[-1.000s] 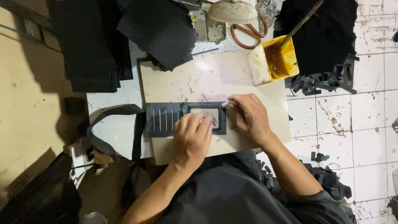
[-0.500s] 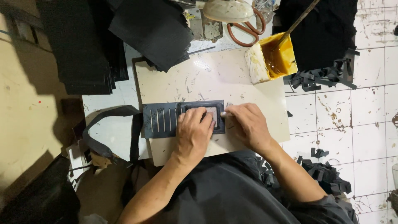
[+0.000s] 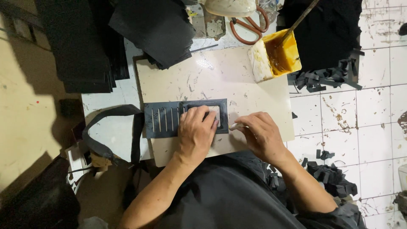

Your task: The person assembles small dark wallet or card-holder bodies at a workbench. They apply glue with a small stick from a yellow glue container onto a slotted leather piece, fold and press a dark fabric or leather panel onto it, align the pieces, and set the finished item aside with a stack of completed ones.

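A dark flat piece (image 3: pixel 163 119) with several slits and a rectangular window frame lies on a cream board (image 3: pixel 220 80). My left hand (image 3: pixel 197 133) presses flat on the window end of the piece, fingers spread over the frame. My right hand (image 3: pixel 260 135) rests on the board just right of the piece, fingers closed around a small pale tool (image 3: pixel 234 126) whose tip points at the piece's right edge.
A yellow glue tub (image 3: pixel 275 57) with a stick in it stands at the board's far right corner. Orange-handled scissors (image 3: pixel 250 25) lie behind it. Stacks of dark sheets (image 3: pixel 85 46) sit at the left, dark scraps (image 3: pixel 322 78) on the tiled floor at the right.
My right hand has slid off the piece to its right edge. My left hand has moved up onto the window frame.
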